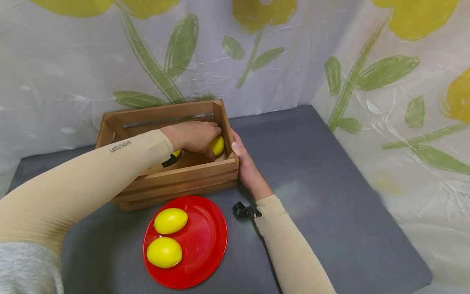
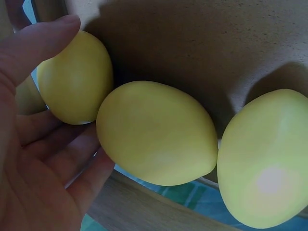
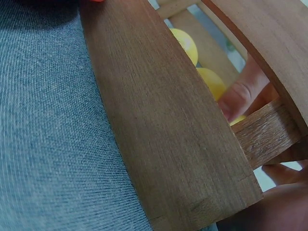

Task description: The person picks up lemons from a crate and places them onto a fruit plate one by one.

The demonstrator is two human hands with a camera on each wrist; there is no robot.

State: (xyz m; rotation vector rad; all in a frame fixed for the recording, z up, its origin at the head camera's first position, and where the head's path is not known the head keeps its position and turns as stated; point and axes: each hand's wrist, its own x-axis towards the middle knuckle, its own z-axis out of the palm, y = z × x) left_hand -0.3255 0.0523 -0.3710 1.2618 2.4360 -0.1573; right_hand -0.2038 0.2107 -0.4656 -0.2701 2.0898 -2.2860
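A slatted wooden crate [image 1: 183, 175] stands on the grey mat. My left hand [image 1: 198, 136] reaches down into its right end and holds a yellow lemon [image 1: 218, 145], thumb on top and fingers beneath. In the left wrist view that hand [image 2: 48, 149] cups the leftmost lemon [image 2: 77, 79], with two more lemons [image 2: 156, 132] lying beside it on the crate floor. My right hand [image 1: 244, 163] lies flat against the outside of the crate's right end wall [image 3: 163, 120], thumb by the top corner. In the right wrist view only its edge [image 3: 281, 207] shows.
A red plate [image 1: 209, 241] with two lemons [image 1: 170, 221] sits on the mat in front of the crate. A flower-printed sheet [image 1: 385, 81] rises behind and to the right. The grey mat [image 1: 330, 196] stretches out to the right of the crate.
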